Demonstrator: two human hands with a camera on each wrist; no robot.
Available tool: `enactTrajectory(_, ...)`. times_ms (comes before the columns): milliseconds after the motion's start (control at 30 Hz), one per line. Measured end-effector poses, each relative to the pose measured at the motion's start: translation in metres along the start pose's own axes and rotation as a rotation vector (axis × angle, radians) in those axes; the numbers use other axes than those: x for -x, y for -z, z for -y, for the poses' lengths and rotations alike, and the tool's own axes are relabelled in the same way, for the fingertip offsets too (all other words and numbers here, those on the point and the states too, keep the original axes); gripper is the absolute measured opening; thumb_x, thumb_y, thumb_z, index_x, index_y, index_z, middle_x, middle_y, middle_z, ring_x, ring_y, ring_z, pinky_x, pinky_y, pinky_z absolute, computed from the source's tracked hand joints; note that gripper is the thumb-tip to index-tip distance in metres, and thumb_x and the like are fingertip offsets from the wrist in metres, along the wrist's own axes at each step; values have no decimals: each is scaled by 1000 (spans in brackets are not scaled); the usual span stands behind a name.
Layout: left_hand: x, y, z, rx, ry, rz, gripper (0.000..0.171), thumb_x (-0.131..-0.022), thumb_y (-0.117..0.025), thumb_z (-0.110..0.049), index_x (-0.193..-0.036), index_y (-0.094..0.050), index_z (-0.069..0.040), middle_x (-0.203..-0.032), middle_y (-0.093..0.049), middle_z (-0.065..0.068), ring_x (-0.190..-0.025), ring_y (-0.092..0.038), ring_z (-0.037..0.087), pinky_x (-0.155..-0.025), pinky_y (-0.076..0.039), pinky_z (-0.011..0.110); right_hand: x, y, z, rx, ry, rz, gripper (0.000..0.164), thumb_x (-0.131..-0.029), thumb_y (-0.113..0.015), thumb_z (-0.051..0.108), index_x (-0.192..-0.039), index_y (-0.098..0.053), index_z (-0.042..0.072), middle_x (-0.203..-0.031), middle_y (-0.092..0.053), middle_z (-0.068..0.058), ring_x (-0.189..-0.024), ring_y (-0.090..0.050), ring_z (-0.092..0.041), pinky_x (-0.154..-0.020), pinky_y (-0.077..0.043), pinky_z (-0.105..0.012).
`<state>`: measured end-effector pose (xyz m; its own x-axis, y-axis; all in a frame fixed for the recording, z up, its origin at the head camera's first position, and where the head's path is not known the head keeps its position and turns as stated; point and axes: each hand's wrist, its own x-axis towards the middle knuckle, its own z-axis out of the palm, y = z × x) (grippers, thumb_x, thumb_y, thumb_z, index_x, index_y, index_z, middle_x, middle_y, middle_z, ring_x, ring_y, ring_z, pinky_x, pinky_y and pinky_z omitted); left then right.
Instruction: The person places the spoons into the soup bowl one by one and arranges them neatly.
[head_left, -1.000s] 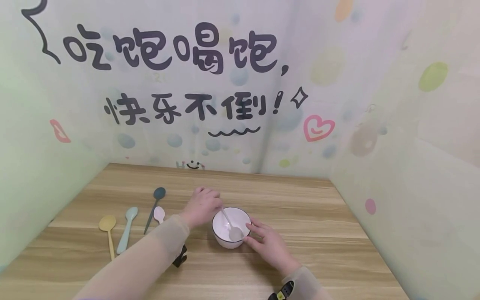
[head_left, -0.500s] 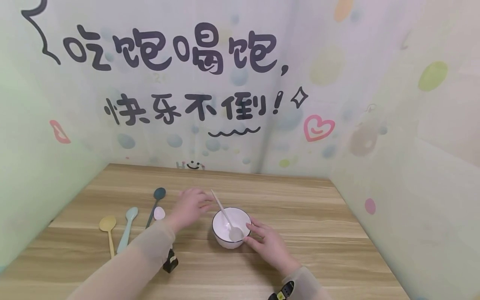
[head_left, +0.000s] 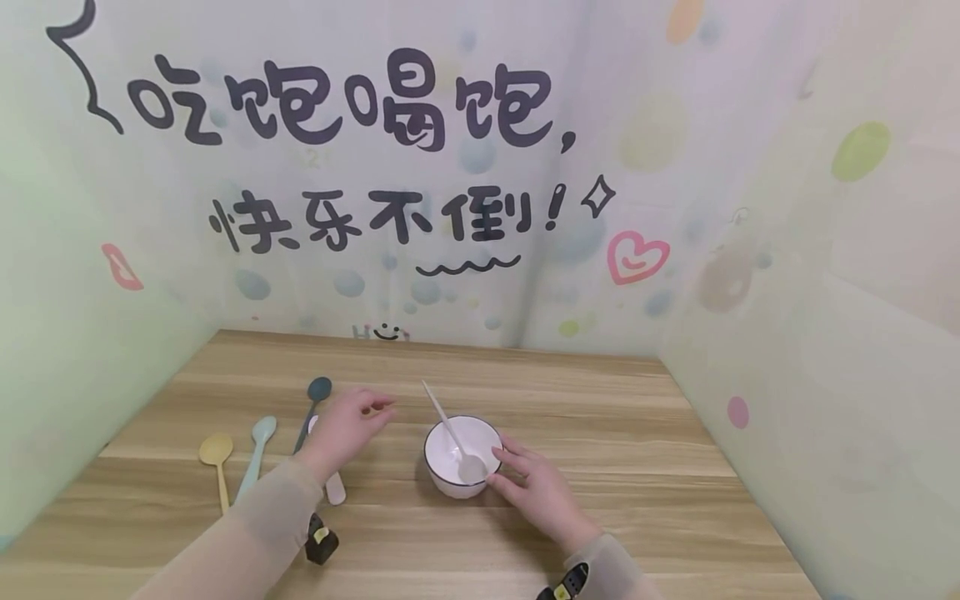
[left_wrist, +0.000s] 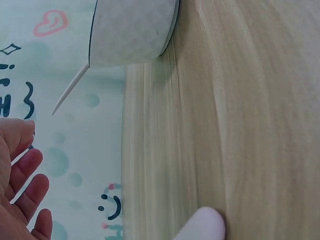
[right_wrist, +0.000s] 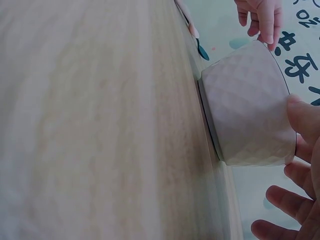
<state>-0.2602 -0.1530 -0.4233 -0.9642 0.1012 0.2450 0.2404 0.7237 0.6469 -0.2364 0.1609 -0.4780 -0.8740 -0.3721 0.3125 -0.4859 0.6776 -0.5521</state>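
Note:
A white bowl [head_left: 459,490] with a dark rim stands on the table, its outside faceted in the right wrist view. Inside leans a whitish spoon [head_left: 472,469], its thin handle sticking out over the rim at the back left. My right hand [head_left: 543,496] holds the bowl's right side, thumb and index finger at the rim, other fingers spread apart. Left of the bowl, my left hand [head_left: 347,429] hovers with loosely bent fingers and holds nothing. Beneath it lies a pale pink spoon [head_left: 335,490], partly hidden by the hand.
On the left of the wooden table [head_left: 637,433] lie a dark teal spoon [head_left: 319,388], a light blue spoon [head_left: 263,429] and a yellow spoon [head_left: 216,448]. My left forearm covers parts of them. Printed walls [head_left: 360,292] close off the back and sides.
My left hand has let go of the whitish spoon's handle and moved left, away from the bowl. The spoon stays leaning in the bowl. My right hand has not moved.

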Motion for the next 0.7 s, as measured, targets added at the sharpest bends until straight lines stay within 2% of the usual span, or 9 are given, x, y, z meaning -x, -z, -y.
enactTrajectory(367, 13, 9, 16, 107, 129, -41, 32, -93, -63, -28, -119, -66, -8, -106, -61, 6, -94, -54, 21, -74, -46, 34, 1, 2, 4, -19, 5, 4, 50, -88, -67, 40, -126, -64, 8, -141, -50, -9, -128, -48, -33, -102, -37, -50)
enactTrajectory(467, 17, 12, 18, 117, 143, -50, 34, -94, -63, -28, -120, -65, -6, -106, -62, 7, -92, -54, 21, -72, -46, 33, 1, 2, 4, -21, -2, 0, 50, -87, -68, 40, -126, -64, 9, -141, -50, -8, -128, -47, -32, -102, -37, -49)
enactTrajectory(567, 20, 14, 20, 119, 159, -56, 36, -93, -63, -29, -120, -65, -6, -106, -63, 7, -92, -55, 22, -72, -46, 32, 2, 2, 4, -18, -4, -1, 51, -88, -67, 42, -126, -63, 10, -142, -50, -8, -128, -47, -31, -102, -38, -49)
enactTrajectory(700, 25, 17, 23, 137, 203, -42, 40, -95, -60, -34, -124, -62, -6, -111, -62, 9, -97, -56, 25, -78, -47, 38, 2, 1, 2, -25, -9, -4, 51, -88, -67, 43, -127, -63, 9, -142, -50, -9, -129, -47, -31, -103, -37, -49)
